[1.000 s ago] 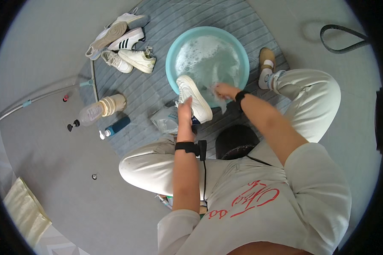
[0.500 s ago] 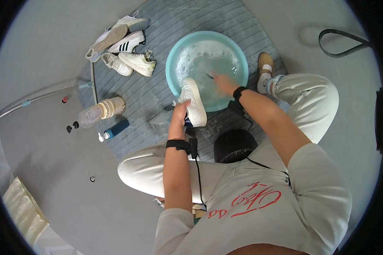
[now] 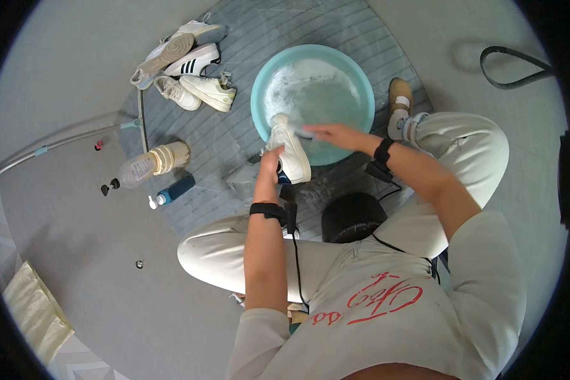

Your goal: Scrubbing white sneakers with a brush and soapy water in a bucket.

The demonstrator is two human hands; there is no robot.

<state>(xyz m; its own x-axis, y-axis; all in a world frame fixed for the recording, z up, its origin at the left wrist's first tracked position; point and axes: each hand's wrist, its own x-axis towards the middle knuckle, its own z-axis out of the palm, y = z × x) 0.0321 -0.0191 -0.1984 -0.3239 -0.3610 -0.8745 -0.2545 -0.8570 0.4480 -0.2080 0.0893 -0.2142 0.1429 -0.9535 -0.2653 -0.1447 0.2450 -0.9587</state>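
Note:
A white lace-up sneaker (image 3: 292, 156) is in my left hand (image 3: 270, 163), which is closed around its ankle end. Its toe leans over the near-left rim of a light turquoise basin (image 3: 258, 103). Cloudy water with white suds (image 3: 297, 79) fills the basin. My right hand (image 3: 339, 135) is over the basin's near part, fingers closed on a small, pale brush-like tool (image 3: 298, 129) with a dark part. Motion smears that tool, so its exact shape is unclear. Its end is at the sneaker's side, near the toe.
Several white sneakers (image 3: 199, 60) lie heaped left of the basin on a grey ribbed mat (image 3: 247, 35). A clear pump bottle (image 3: 136, 171), a cream tub (image 3: 172, 157) and a blue bottle (image 3: 176, 189) lie at left. A black stool (image 3: 351, 218) stands between my legs.
My right hand has come out from over the water toward the sneaker, bringing the brush-like tool to its side. My left hand still grips the sneaker in about the same place.

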